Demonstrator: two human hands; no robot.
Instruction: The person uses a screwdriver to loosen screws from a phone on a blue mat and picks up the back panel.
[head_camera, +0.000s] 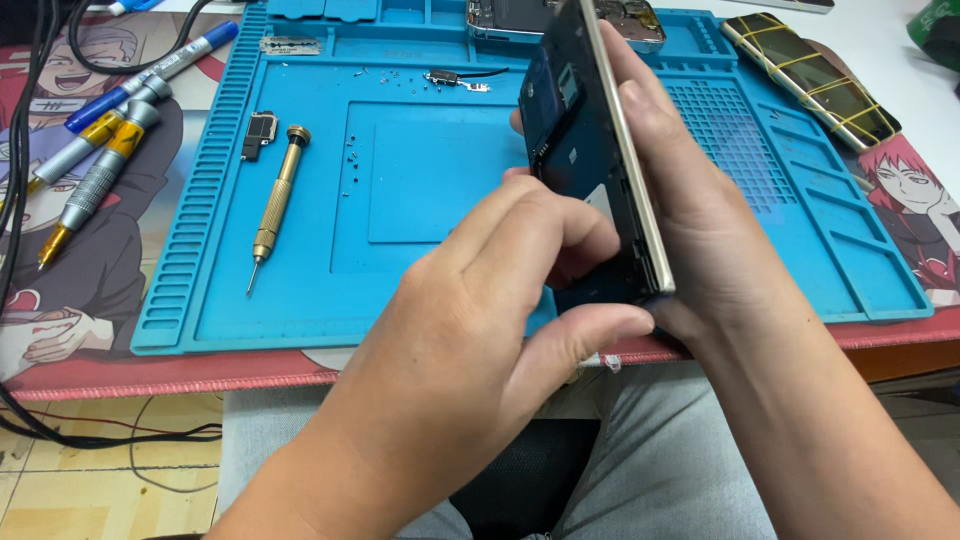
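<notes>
**Opened phone held on edge above the repair mat**

The right hand (690, 230) grips an opened phone (585, 150) on its edge, the metal frame turned toward the camera and the dark inner side facing left; its fingers are closed around the back of the phone. The left hand (480, 330) meets the phone's lower end, its fingers curled shut against the inner face and the thumb pressed under the bottom corner. The phone is held in the air above the right half of a blue repair mat (800, 260), which lies on a printed desk cover (100, 310) on the desk. On the mat's left part lie a brass screwdriver (277, 200), a small black part (258, 133), scattered tiny screws (352, 160) and a small flex cable part (455, 80). Beyond the mat's left edge lie grey and yellow drivers (95, 175) and a blue marker (150, 75). At upper right a second phone bound with yellow bands (810, 80) rests across the mat's corner.
</notes>
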